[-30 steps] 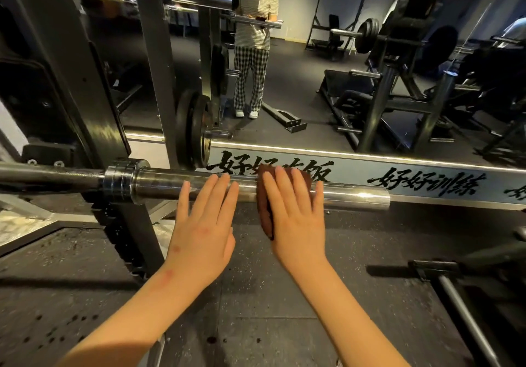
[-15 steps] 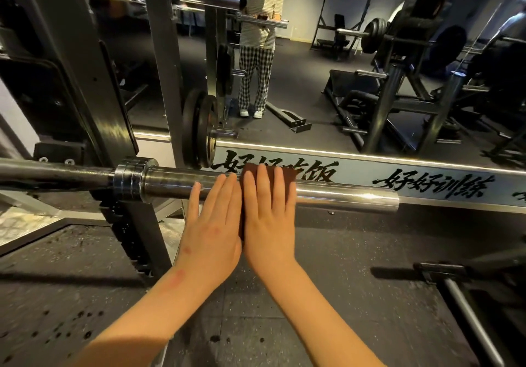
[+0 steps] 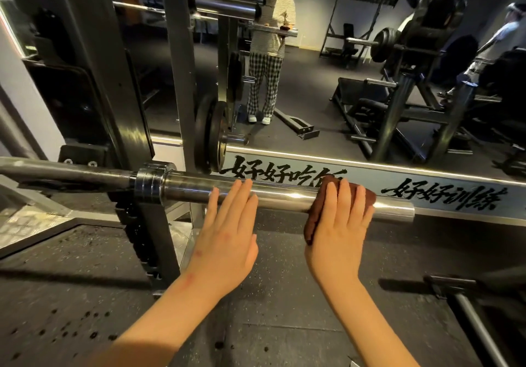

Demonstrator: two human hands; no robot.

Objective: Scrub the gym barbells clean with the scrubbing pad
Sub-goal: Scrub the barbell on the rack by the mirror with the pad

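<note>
1. Here's the barbell, lying level across the view on the rack upright, its shiny sleeve running out to the right past a ribbed collar
2. The scrubbing pad, dark brown, is draped over the sleeve close to its free end, with one flap hanging down below the bar
3. Right hand sits flat on top of that pad, fingers straight and close together, pressing it onto the steel; a bit of pad shows beyond the little finger
4. Left hand is flat too, fingers straight and pressed side by side, their tips resting on bare sleeve between the collar and the pad, apart from the right hand
5. Behind the bar, a black weight plate hangs on a peg, and a pale strip with bold black characters runs along the foot of a mirror
6. Below, the dark rubber floor is speckled with small spots
</note>
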